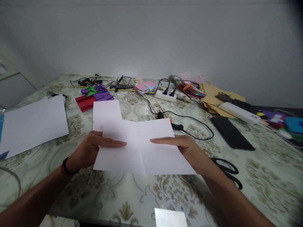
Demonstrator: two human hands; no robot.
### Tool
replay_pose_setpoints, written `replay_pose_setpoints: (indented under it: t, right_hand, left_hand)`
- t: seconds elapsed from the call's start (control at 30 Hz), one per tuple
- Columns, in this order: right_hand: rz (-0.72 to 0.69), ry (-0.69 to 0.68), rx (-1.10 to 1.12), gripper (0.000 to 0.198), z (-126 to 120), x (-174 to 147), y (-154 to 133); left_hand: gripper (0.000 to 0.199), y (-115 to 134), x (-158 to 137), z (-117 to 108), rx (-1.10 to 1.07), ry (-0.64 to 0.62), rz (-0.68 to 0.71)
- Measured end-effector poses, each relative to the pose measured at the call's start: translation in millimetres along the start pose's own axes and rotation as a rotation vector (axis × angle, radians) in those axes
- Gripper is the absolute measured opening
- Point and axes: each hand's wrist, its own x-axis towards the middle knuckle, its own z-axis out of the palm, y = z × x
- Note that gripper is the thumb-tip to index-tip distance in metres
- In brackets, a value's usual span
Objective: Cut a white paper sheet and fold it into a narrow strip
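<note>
A white sheet of paper (158, 160) with a crease down its middle is held above the table. My left hand (91, 145) is closed on its left side, the thumb lying over the top face. On the opposite side my right hand (189, 146) pinches the sheet the same way, fingers mostly hidden beneath it. Just behind the sheet's left half lies another white paper piece (107, 109), partly covered. Black-handled scissors (228, 170) rest beside my right forearm, their blades hidden. A small white paper piece (170, 217) sits at the table's front edge.
White sheets (35, 123) lie at left. Folded red paper (85, 103) and purple paper (104, 94) sit toward the back. A corded tool with a black handle (177, 126) lies behind the sheet, near a power strip (165, 95). A black phone (232, 133) is at right.
</note>
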Motion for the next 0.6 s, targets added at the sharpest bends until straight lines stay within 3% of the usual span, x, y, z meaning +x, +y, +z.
replay_pose_setpoints:
  t: [0.17,0.3,0.4,0.5,0.6]
  right_hand:
    - [-0.093,-0.004,-0.030,0.046,-2.2,-2.1,3.1]
    - [-0.102,0.014,-0.003,0.045,-4.1,-4.3,-1.3]
    - [-0.081,-0.009,0.080,0.042,-4.0,-4.5,-5.2]
    - [-0.081,-0.021,0.139,0.037,-3.4,-4.6,-5.8]
    - [-0.094,0.041,0.106,0.032,-2.6,-5.3,-4.7]
  left_hand:
    - [0.039,1.5,0.2,-1.9,0.044,-0.027,0.093]
    - [0.053,5.7,-2.5,-0.4,0.005,-0.020,0.063]
    - [0.051,4.1,-5.8,-0.5,-0.034,-0.014,0.056]
    - [0.054,-0.9,-7.1,-3.3,-0.001,-0.040,0.136]
    - [0.038,-3.7,-6.1,-4.8,0.040,-0.039,0.127]
